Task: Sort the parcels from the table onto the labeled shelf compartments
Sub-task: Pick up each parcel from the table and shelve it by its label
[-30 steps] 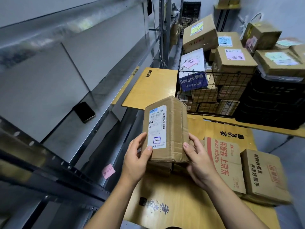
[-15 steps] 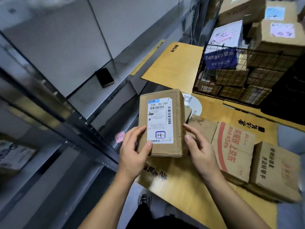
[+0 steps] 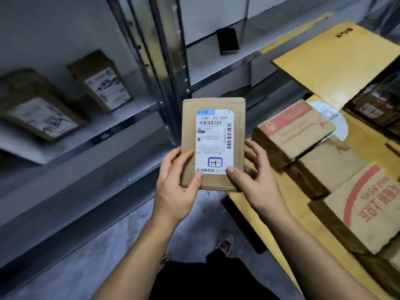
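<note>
While facing the shelf (image 3: 86, 146), holds the parcel (image 3: 189, 131) upright in mid-air, between shelf and table (image 3: 281, 204), resting on neither; grips its lower left edge with the left hand (image 3: 175, 180), thumb pressed on the lower left corner of the label (image 3: 214, 135), fingers curled at the left edge; grips its lower right edge with the right hand (image 3: 253, 180), thumb on the label's lower right corner, fingers (image 3: 252, 148) wrapped round the right side; turns the label toward the camera, "530- D5 069" printed at its top, a handwritten mark in a blue box near its bottom; holds the parcel's top in front of the post (image 3: 171, 72); stands on a grey floor (image 3: 108, 256), shoes (image 3: 224, 243) below the parcel; looks left of the post onto two shelf boxes (image 3: 101, 83), labelled, blurred, lying well apart from the parcel; looks right of the post onto a dark phone (image 3: 228, 41), flat on a higher shelf board; has at the right three table boxes (image 3: 294, 131), packed against one another, two with red print, near the right hand yet apart from it; beyond them, a yellow board (image 3: 337, 61).
</note>
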The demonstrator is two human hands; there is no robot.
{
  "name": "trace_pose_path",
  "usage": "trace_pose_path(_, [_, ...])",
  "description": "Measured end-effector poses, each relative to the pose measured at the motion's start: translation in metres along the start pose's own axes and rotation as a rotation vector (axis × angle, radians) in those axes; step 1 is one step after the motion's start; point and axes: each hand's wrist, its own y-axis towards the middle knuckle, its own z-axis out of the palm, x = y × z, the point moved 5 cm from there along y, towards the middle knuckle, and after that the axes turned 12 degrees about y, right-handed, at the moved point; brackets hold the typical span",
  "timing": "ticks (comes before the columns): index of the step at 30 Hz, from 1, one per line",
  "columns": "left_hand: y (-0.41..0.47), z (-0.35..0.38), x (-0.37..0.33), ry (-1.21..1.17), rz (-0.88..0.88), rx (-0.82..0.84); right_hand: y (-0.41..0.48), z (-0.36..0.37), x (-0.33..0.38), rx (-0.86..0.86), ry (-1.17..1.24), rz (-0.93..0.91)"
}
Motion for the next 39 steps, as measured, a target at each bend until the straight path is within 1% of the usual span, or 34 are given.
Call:
trace_pose_path(3, [-0.020, -0.040, 0.024, 0.039, -0.069, -0.095, -0.002, 0.044, -0.005, 0.105, -0.035, 0.015])
trace_pose_path(7, [-0.060, -0.102, 0.066, 0.028, -0.156, -0.219, -0.020, 0.119, -0.014, 0.252, -0.023, 0.015])
trace_pose_path(13, [-0.161, -0.212, 0.149, 0.044, -0.314, -0.395, -0.085, 0.252, -0.038, 0.465, -0.014, 0.022])
trace_pose_path(16, [-0.216, -0.274, 0.185, 0.107, -0.402, -0.468, -0.122, 0.320, -0.052, 0.549, -0.017, 0.022])
trace_pose_path(21, [-0.306, -0.368, 0.230, 0.274, -0.581, -0.527, -0.183, 0.426, -0.068, 0.690, -0.002, 0.032])
trace_pose_path(26, [-0.384, -0.430, 0.268, 0.467, -0.741, -0.477, -0.239, 0.516, -0.069, 0.865, 0.005, 0.010])
trace_pose_path(30, [-0.433, -0.467, 0.297, 0.571, -0.875, -0.459, -0.281, 0.583, -0.073, 0.994, -0.010, -0.010])
trace_pose_path(33, [-0.462, -0.496, 0.321, 0.677, -0.969, -0.395, -0.312, 0.633, -0.082, 1.071, -0.009, -0.016])
trace_pose_path(36, [-0.483, -0.534, 0.350, 0.762, -1.008, -0.320, -0.342, 0.690, -0.091, 1.138, 0.009, -0.029])
trace_pose_path(39, [-0.500, -0.586, 0.387, 0.855, -1.024, -0.259, -0.369, 0.756, -0.097, 1.158, 0.024, -0.066])
